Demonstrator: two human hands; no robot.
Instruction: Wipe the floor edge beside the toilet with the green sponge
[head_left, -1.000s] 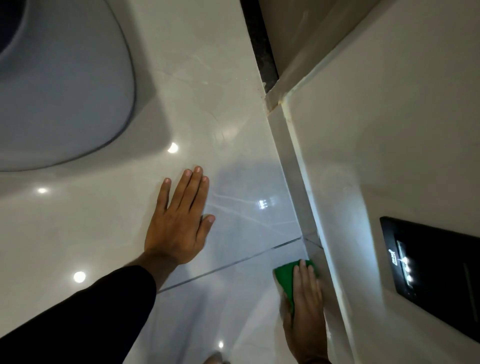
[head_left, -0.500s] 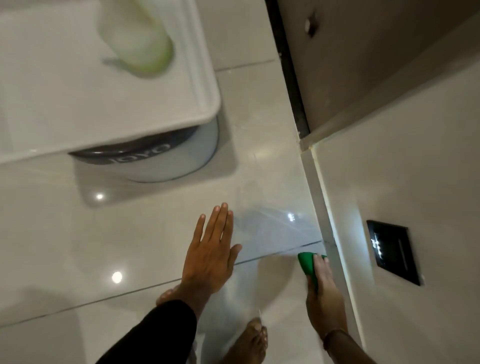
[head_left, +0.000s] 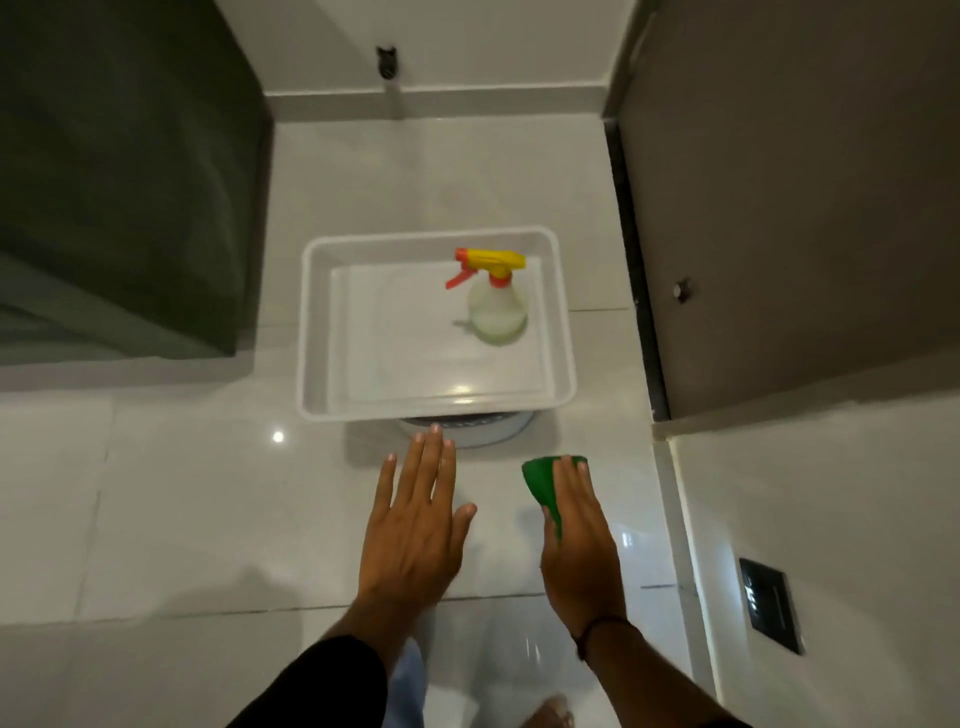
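My right hand (head_left: 579, 535) holds the green sponge (head_left: 543, 480), which sticks out past the fingers, above the glossy white floor tiles. The floor edge (head_left: 675, 519) along the white wall runs down the right side, a hand's width from the sponge. My left hand (head_left: 415, 525) is spread flat with fingers apart, holding nothing, just left of the right hand. No toilet shows in this view.
A white plastic tray (head_left: 311, 332) rests on a round white base ahead of my hands, with a spray bottle (head_left: 496, 301) with a yellow and orange trigger standing in it. A brown door (head_left: 779, 208) is at right, a dark panel (head_left: 771, 605) on the wall, a dark cabinet (head_left: 119, 171) at left.
The view has risen and pulled back from the floor. My right hand with the sponge has left the wall edge and moved toward the middle; my left hand has lifted off the tile.
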